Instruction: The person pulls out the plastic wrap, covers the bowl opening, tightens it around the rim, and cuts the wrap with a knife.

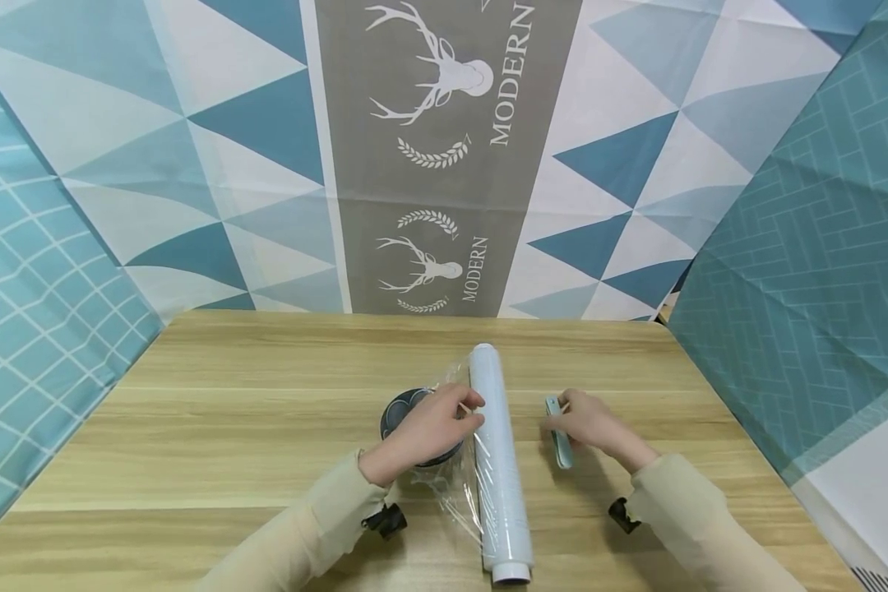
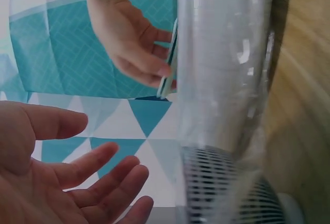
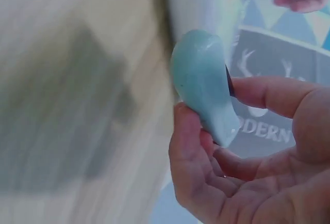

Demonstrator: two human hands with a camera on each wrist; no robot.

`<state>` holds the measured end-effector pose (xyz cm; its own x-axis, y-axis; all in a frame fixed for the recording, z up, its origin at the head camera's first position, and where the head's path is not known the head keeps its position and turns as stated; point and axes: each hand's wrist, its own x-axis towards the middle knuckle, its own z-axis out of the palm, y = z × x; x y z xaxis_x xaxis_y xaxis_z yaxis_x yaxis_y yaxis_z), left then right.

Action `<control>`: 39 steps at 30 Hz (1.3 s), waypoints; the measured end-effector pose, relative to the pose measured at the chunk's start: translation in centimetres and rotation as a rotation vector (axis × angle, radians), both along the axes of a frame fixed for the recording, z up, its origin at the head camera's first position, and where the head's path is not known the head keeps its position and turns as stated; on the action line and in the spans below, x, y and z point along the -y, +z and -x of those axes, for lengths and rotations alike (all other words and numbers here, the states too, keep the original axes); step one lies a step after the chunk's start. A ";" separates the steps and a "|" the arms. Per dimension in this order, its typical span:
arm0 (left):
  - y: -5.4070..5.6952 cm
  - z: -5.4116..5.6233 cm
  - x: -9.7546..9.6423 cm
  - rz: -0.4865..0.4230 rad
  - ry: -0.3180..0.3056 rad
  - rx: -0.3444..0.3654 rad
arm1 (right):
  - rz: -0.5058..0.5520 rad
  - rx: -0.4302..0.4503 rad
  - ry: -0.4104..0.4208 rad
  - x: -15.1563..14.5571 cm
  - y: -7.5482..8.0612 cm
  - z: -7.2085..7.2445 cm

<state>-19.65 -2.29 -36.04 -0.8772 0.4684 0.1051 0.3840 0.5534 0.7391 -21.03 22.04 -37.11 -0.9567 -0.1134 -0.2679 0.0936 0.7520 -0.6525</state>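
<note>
A long roll of cling film [image 1: 497,460] lies lengthwise on the table. Its loose clear film stretches left around a dark patterned bowl [image 1: 398,411], which also shows at the bottom of the left wrist view as a striped bowl [image 2: 211,182]. My left hand [image 1: 432,423] hovers above the bowl by the roll, fingers loosely bent and holding nothing; it hides part of the bowl. To the right of the roll, my right hand [image 1: 590,421] pinches a pale teal folding knife [image 3: 201,79] between thumb and fingers. A dark edge shows along the knife's side.
The wooden table [image 1: 229,427] extends to both sides of the hands. Behind it hangs a patterned cloth [image 1: 429,189] with deer heads and triangles. Teal cloths [image 1: 807,271] border the sides. Black wrist cameras [image 1: 388,520] sit at both cuffs.
</note>
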 end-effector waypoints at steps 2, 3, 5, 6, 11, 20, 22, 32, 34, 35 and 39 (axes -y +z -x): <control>0.3 0.1 -0.2 0.020 0.002 0.002 | 0.034 -0.017 -0.010 0.6 0.6 0.2; 0.4 0.1 -0.2 0.025 0.004 0.000 | 0.051 -0.028 -0.012 0.9 0.8 0.4; 0.6 0.1 -0.5 0.033 0.016 -0.014 | 0.097 -0.046 -0.027 1.6 1.4 0.5; 0.7 0.1 -0.6 0.033 0.028 -0.022 | 0.127 -0.050 -0.034 2.0 1.7 0.5; 1.1 0.1 -1.0 0.001 0.081 -0.044 | 0.253 -0.086 -0.046 3.6 2.6 0.5; 1.7 0.1 -1.7 -0.048 0.088 -0.021 | 0.486 -0.166 0.000 5.8 3.8 0.1; 1.7 0.1 -1.7 -0.067 0.082 -0.014 | 0.510 -0.183 0.004 6.1 4.0 -0.1; 1.5 0.3 -0.9 -0.142 0.045 -0.051 | 0.539 -0.241 0.021 6.8 4.2 -0.9; 1.5 0.3 -0.8 -0.137 0.034 -0.064 | 0.535 -0.239 0.032 6.9 4.2 -1.0; 1.5 0.3 -0.7 -0.131 0.029 -0.069 | 0.534 -0.239 0.038 6.9 4.1 -1.1; 1.6 0.2 -0.6 -0.121 0.018 -0.067 | 0.512 -0.241 0.055 6.9 4.1 -1.1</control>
